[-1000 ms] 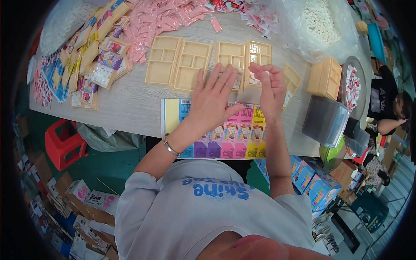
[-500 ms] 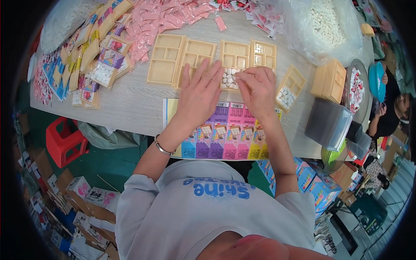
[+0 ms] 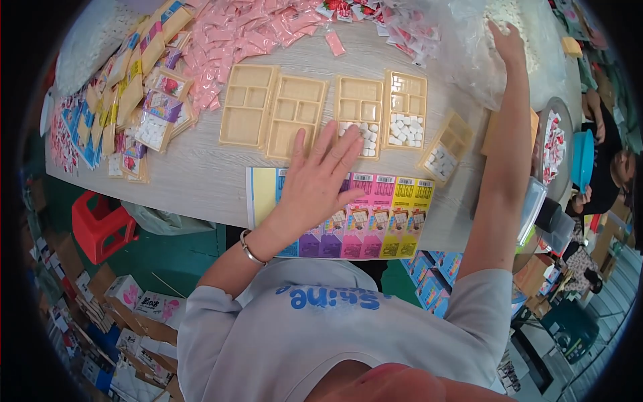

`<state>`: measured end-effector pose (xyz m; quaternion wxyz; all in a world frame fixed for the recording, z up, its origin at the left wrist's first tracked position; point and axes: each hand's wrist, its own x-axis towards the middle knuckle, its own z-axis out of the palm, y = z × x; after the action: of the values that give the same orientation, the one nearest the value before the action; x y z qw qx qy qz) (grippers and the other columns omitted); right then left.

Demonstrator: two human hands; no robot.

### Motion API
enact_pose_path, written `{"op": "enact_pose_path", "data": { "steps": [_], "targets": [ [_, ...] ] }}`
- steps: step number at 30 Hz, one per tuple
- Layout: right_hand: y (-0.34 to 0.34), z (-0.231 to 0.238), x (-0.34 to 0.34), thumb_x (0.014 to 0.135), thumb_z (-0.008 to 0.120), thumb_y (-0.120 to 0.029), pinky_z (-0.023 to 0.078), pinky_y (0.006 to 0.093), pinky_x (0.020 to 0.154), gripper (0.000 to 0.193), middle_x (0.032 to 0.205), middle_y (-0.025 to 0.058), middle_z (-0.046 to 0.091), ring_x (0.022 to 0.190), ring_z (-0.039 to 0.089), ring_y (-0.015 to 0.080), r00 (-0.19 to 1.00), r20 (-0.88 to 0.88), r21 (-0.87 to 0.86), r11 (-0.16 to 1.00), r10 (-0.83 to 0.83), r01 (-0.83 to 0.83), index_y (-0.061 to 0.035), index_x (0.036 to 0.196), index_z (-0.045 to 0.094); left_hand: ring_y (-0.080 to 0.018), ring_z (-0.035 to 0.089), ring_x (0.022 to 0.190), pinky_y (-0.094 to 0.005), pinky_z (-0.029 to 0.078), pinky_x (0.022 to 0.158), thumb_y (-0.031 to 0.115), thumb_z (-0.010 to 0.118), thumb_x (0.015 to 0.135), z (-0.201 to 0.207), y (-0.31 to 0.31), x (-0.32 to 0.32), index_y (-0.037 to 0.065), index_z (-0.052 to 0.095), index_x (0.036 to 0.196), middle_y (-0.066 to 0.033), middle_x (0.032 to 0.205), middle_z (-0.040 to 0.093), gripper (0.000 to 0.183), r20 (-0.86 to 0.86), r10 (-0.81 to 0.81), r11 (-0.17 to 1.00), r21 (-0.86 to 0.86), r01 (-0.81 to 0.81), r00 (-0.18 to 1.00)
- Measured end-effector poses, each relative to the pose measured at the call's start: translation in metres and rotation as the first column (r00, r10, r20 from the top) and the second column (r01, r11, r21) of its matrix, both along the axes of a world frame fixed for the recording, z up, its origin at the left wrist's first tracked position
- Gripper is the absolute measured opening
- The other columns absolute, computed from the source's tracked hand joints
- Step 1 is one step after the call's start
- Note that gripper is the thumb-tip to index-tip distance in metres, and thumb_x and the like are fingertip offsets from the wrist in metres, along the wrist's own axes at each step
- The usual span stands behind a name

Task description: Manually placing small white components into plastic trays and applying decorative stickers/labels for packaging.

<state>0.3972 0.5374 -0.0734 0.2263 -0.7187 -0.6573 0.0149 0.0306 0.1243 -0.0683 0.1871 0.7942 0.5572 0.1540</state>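
My left hand [image 3: 320,169] is spread flat, its fingertips at the lower edge of a beige compartment tray [image 3: 349,87]. White marshmallow-like pieces [image 3: 368,137] lie in that tray's large compartment, partly hidden by my fingers. Far right, my right hand [image 3: 509,43] reaches into a clear plastic bag [image 3: 462,67], fingers apart at the heap of white pieces [image 3: 529,57]. To the right stands another tray [image 3: 406,80] with white pieces in its large compartment; a further filled tray [image 3: 459,130] lies tilted. Two trays on the left, one of them the outermost tray [image 3: 242,127], hold nothing.
Printed colourful card sheets [image 3: 362,228] lie at the table's near edge. Pink sachets [image 3: 248,33] are heaped at the back, filled packs [image 3: 157,107] at the left. A round metal tray [image 3: 568,134] with red-and-white sachets stands right, near a co-worker's hand [image 3: 581,196] and a blue basin [image 3: 583,161].
My right hand has left the middle tray and stretched to the bag at the far right. My left hand has drawn slightly nearer me, and the view has shifted.
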Motion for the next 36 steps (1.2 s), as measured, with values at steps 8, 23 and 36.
{"op": "enact_pose_path", "data": {
  "steps": [8,23,36],
  "targets": [
    [0.02,-0.036,0.021,0.098,0.053,-0.042,0.051,0.0441,0.094,0.046,0.114,0.0218,0.072,0.109,0.068,0.0367,0.919,0.278,-0.235,0.948,0.279,-0.216,-0.0077,0.127,0.063,-0.0328,0.022,0.155,-0.065,0.012,0.121,0.052,0.074,0.082,-0.003,-0.001,0.005,0.006,0.033,0.158,-0.0118,0.167,0.029,0.098,0.035,0.022,0.999,-0.035,-0.02,0.999],
    [0.043,-0.053,0.025,0.098,0.051,-0.039,0.051,0.0474,0.096,0.045,0.118,0.0256,0.07,0.113,0.066,0.0416,0.888,0.275,-0.16,0.928,0.37,-0.337,-0.0126,0.133,0.062,-0.0275,0.02,0.156,-0.0599,0.007,0.125,0.061,0.07,0.081,-0.004,0.021,0.024,0.005,0.041,0.154,-0.0088,0.166,0.03,0.097,-0.047,0.009,1.0,-0.011,-0.009,0.999],
    [-0.084,0.074,-0.051,0.1,0.061,-0.029,0.045,0.0251,0.061,0.03,0.084,0.0031,0.064,0.069,0.058,0.0128,0.475,-0.872,0.137,0.991,0.122,-0.003,-0.0012,0.108,0.071,-0.0337,0.044,0.139,-0.0609,0.025,0.117,0.028,0.074,0.088,-0.003,0.016,-0.025,0.009,0.065,0.131,-0.0099,0.144,0.055,0.047,0.124,0.291,0.928,0.204,-0.312,0.949]
  ]
}}
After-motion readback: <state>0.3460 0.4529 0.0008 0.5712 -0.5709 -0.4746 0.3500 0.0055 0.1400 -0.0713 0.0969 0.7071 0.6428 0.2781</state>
